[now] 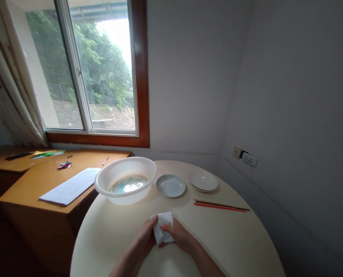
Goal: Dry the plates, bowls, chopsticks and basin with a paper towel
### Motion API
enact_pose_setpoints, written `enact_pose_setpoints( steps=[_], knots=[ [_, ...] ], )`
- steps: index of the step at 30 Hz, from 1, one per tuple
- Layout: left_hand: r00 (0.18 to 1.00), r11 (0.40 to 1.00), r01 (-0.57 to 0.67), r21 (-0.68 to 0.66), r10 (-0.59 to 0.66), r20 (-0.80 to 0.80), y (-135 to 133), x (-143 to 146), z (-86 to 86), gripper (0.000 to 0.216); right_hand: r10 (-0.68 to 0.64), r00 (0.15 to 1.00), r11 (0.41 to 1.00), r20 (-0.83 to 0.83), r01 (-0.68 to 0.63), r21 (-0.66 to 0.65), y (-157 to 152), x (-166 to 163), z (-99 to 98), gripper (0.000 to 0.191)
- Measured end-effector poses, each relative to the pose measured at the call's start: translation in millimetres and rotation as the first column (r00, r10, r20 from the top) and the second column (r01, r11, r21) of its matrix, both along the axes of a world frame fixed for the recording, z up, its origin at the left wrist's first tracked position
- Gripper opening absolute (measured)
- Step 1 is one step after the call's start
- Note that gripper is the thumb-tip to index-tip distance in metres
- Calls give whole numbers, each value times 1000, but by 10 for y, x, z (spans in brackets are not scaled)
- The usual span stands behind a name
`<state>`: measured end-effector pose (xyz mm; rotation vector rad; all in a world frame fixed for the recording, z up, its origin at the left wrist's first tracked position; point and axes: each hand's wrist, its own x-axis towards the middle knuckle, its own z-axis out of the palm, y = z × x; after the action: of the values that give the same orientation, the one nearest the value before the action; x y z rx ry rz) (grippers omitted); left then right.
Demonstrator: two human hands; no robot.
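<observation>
White cloth, folded and crumpled, gripped by closed fingers of left hand and right hand.

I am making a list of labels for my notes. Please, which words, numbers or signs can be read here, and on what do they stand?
None can be read.
Coloured papers on the desk: too small and blurred.
White sheet: no print visible.
Wall socket: no legible marking.
White cloth: blank.
</observation>
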<state>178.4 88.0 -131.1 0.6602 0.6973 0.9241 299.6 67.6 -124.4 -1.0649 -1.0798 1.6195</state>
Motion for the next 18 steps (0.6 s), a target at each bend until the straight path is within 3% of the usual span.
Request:
enact_pose_setpoints(
  steps=[8,18],
  knots=[
    [998,994,-62,-86,62,-4,-7,37,-18,24,-36,999,999,-36,36,6,12,-9,-111,56],
    [995,994,-101,-49,102,17,-40,43,-46,33,-105,994,994,-41,105,5,20,-46,-195,63]
  ],
)
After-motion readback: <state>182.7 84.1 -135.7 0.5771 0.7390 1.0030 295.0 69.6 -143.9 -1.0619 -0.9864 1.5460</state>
